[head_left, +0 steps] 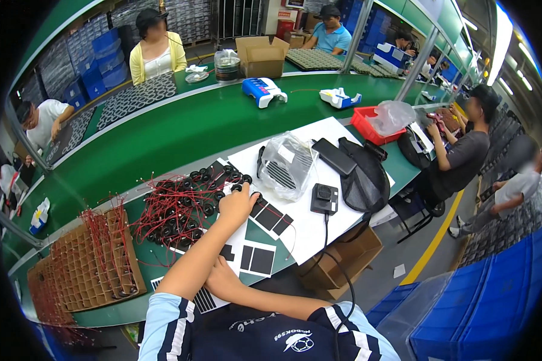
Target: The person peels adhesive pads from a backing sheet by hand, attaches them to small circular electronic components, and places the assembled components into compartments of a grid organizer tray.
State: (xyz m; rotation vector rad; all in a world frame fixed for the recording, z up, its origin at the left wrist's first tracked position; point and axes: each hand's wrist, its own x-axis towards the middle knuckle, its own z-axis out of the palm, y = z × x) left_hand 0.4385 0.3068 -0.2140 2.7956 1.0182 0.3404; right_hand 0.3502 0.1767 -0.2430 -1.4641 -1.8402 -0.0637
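Note:
My left hand [238,204] reaches forward to the right edge of a heap of black round parts with red wires [180,210]. Its thumb and forefinger are apart, among a few of the black parts, and I see nothing held. Crossing beneath the left forearm, my right hand [220,281] lies by white sheets bearing black rectangular pads [258,259]. Most of its fingers are hidden, so its grip cannot be made out. More black pads [271,218] lie just right of my left hand. A striped black-and-white sheet [206,299] lies partly under my right wrist.
At left stands a cardboard divider tray [96,265] with red wires. Right of my hands are a clear plastic bag [288,165], a black box-shaped device [324,198] on a cable, a black mesh bag [364,177] and a red bin [367,125]. Co-workers sit beyond the green conveyor [193,120].

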